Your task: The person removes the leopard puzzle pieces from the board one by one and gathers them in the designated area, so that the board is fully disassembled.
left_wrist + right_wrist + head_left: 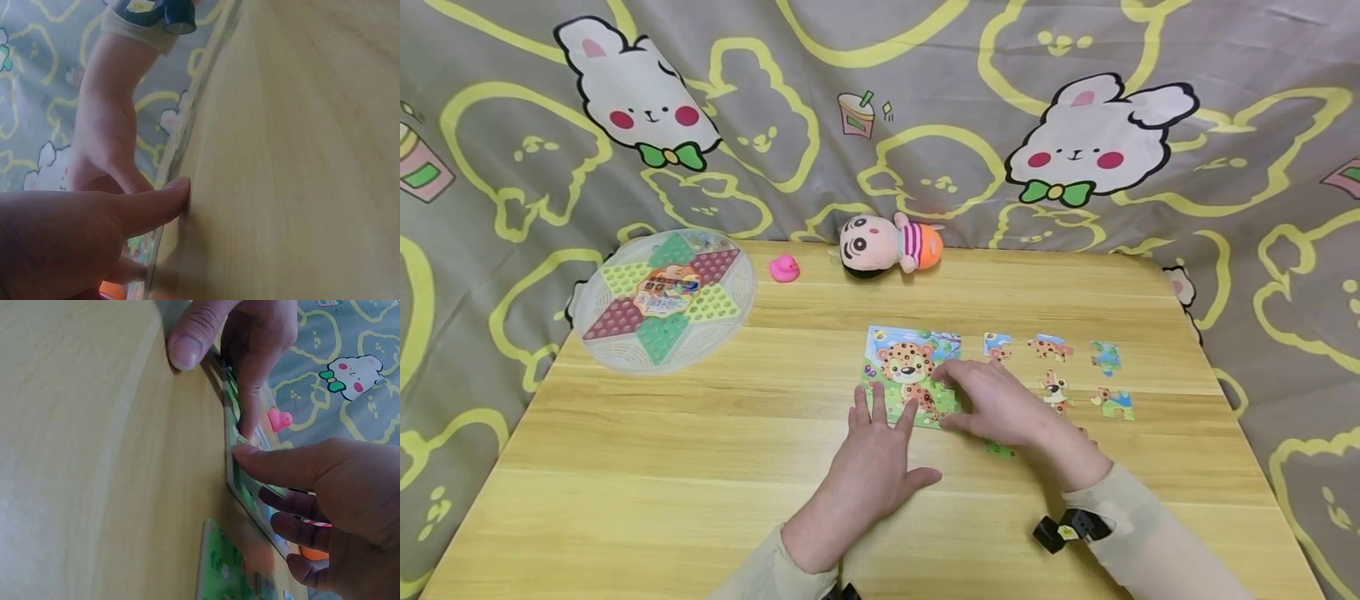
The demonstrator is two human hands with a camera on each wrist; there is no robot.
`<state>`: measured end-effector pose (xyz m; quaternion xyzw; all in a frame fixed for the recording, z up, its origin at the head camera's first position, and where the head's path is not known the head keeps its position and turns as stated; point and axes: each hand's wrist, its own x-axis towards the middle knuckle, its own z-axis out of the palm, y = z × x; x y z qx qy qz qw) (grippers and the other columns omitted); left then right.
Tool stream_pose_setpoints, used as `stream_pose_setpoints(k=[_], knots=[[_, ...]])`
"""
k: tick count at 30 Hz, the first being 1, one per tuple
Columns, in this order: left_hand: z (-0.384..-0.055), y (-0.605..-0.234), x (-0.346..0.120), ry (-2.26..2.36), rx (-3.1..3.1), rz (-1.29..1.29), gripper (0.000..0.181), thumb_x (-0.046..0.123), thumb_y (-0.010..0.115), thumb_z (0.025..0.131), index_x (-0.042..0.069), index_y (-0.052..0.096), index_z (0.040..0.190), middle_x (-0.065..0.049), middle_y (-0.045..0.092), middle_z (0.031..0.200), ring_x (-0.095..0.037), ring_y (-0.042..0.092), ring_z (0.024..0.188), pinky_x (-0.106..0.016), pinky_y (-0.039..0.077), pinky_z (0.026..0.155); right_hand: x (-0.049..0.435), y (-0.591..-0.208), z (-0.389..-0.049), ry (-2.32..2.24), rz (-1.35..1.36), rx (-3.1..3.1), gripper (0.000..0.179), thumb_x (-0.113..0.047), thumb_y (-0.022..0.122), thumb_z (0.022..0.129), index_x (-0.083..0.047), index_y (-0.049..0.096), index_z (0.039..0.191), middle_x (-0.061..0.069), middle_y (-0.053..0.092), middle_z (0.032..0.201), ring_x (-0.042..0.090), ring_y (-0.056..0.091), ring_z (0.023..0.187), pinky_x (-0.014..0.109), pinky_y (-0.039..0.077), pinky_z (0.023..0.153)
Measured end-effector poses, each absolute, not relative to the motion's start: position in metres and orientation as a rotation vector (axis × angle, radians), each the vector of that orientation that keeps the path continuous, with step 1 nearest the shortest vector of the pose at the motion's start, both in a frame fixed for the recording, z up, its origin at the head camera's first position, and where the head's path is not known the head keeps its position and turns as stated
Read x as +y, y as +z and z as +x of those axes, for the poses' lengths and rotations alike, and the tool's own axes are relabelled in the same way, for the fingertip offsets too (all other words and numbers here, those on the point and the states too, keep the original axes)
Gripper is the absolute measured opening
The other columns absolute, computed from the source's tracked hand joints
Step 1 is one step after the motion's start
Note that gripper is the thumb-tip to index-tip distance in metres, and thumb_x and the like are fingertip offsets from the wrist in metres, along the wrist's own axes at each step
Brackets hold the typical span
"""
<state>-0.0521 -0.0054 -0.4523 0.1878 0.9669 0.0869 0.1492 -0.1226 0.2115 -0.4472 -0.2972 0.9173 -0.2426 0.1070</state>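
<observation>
A leopard jigsaw puzzle (906, 367) lies flat on the table, mostly joined, with piece outlines showing near its right side. My left hand (871, 462) rests with spread, fairly straight fingers on the puzzle's lower edge, thumb out over the bare wood. At the puzzle's right side is my right hand (1000, 404). In the right wrist view, the right thumb (259, 459) touches the puzzle's green lower part, while the other fingers bend loosely over its right side. No piece shows clearly between them. The left wrist view shows the left thumb (165, 197) against the tabletop.
Several loose puzzle pieces (1105, 357) lie right of the puzzle; a green piece (1000, 450) is partly under my right forearm. Behind are a doll (887, 244) and a pink duck (785, 268). A round star-patterned game board (666, 300) sits back left. Patterned cloth (925, 100) hangs behind.
</observation>
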Motion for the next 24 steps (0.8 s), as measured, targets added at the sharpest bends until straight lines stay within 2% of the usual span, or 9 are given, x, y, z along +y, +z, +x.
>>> stream_pose_setpoints(k=[2,5,7,11,13,16,19,24], knots=[[-0.052,-0.452,-0.005,0.244,2.778,0.54,0.101,0.077,0.064,0.09,0.013,0.041,0.164,-0.044,0.026,0.16,-0.065,0.022,0.147,-0.065,0.037,0.116,0.212,-0.445,-0.122,-0.691,-0.877,2.698,0.063,-0.027,0.094,0.082,-0.01,0.066,0.136,-0.002,0.07,0.115,0.014,0.06,0.094,0.056,0.049,0.102],[-0.052,-0.451,-0.005,0.238,2.777,0.536,0.101,0.077,0.065,0.09,0.013,0.041,0.164,-0.044,0.026,0.16,-0.065,0.022,0.147,-0.064,0.037,0.116,0.212,-0.443,-0.123,-0.649,-0.863,2.694,0.065,-0.029,0.094,0.082,-0.011,0.066,0.137,-0.001,0.071,0.119,0.017,0.063,0.104,0.069,0.037,0.113],[-0.051,-0.45,-0.005,0.232,2.776,0.534,0.102,0.077,0.064,0.089,0.013,0.04,0.165,-0.044,0.026,0.159,-0.065,0.022,0.147,-0.064,0.036,0.117,0.213,-0.442,-0.124,-0.624,-0.857,2.695,0.065,-0.03,0.093,0.083,-0.01,0.066,0.139,0.001,0.071,0.125,0.023,0.065,0.116,0.078,0.024,0.116],[-0.051,-0.449,-0.004,0.218,2.779,0.537,0.102,0.078,0.064,0.089,0.013,0.04,0.165,-0.044,0.027,0.159,-0.065,0.023,0.147,-0.063,0.035,0.118,0.214,-0.442,-0.127,-0.606,-0.87,2.712,0.066,-0.031,0.092,0.082,-0.009,0.068,0.139,0.005,0.071,0.133,0.029,0.063,0.128,0.079,0.024,0.115],[-0.051,-0.449,-0.004,0.206,2.783,0.542,0.102,0.078,0.064,0.089,0.013,0.041,0.165,-0.044,0.027,0.159,-0.065,0.024,0.147,-0.063,0.035,0.118,0.215,-0.441,-0.127,-0.623,-0.881,2.722,0.066,-0.032,0.092,0.081,-0.008,0.069,0.138,0.004,0.071,0.133,0.026,0.064,0.125,0.073,0.032,0.114],[-0.051,-0.449,-0.004,0.192,2.79,0.55,0.103,0.079,0.063,0.089,0.013,0.041,0.164,-0.044,0.029,0.158,-0.065,0.025,0.146,-0.062,0.035,0.118,0.22,-0.438,-0.126,-0.663,-0.895,2.742,0.065,-0.034,0.092,0.079,-0.01,0.071,0.135,-0.001,0.073,0.127,0.018,0.065,0.105,0.057,0.042,0.107],[-0.052,-0.45,-0.004,0.184,2.795,0.554,0.103,0.08,0.063,0.088,0.014,0.041,0.164,-0.045,0.03,0.157,-0.065,0.026,0.145,-0.062,0.036,0.118,0.229,-0.434,-0.124,-0.706,-0.917,2.759,0.062,-0.033,0.092,0.08,-0.01,0.072,0.133,-0.007,0.073,0.115,0.016,0.058,0.088,0.045,0.045,0.093],[-0.052,-0.45,-0.004,0.173,2.797,0.55,0.104,0.081,0.063,0.088,0.014,0.041,0.165,-0.044,0.031,0.157,-0.065,0.027,0.145,-0.062,0.036,0.118,0.252,-0.43,-0.118,-0.745,-0.941,2.774,0.058,-0.031,0.092,0.082,-0.011,0.072,0.133,-0.013,0.063,0.099,0.017,0.059,0.08,0.034,0.047,0.073]])
